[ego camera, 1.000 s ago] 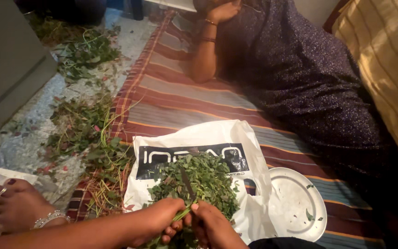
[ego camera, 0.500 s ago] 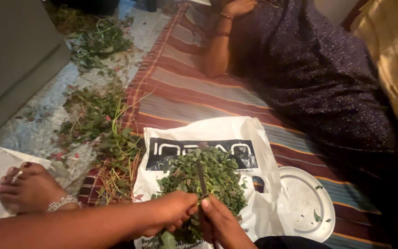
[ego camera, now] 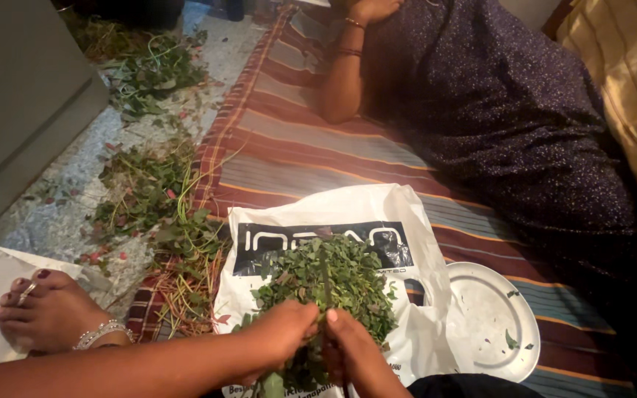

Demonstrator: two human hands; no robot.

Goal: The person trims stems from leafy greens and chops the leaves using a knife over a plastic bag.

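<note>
Greens (ego camera: 326,284), small dark leaves heaped loosely, lie at the middle of a white plastic bag (ego camera: 399,210). The left hand (ego camera: 285,332) and right hand (ego camera: 348,346) meet at the heap's near edge, each pinched on a leafy bunch.

A pile of leaves (ego camera: 326,284) is heaped on a plastic bag (ego camera: 377,214), which is spread on a mat (ego camera: 289,147). A plate (ego camera: 492,320) is set just right of the bag. Stems (ego camera: 178,287) are scattered to the left, on the mat's edge and the floor (ego camera: 46,214). A foot (ego camera: 49,313) is seen further left. Behind the bag, another person (ego camera: 495,118) is lying on the mat.
</note>
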